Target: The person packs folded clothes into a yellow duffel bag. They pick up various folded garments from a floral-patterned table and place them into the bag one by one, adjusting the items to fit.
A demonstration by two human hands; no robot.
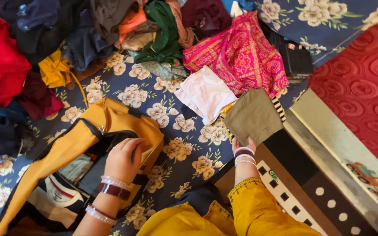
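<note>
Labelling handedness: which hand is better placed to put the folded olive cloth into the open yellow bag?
Right, probably. The right hand already grips the folded olive cloth; the left hand rests on the open yellow bag, holding its mouth.

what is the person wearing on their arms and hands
Left wrist: a stack of bangles, thin silvery ones and a broad dark maroon one, with more silvery ones lower on the forearm. Right wrist: similar silvery and maroon bangles. Right arm: a mustard-yellow sleeve with an embroidered cuff. No rings can be made out.
</note>
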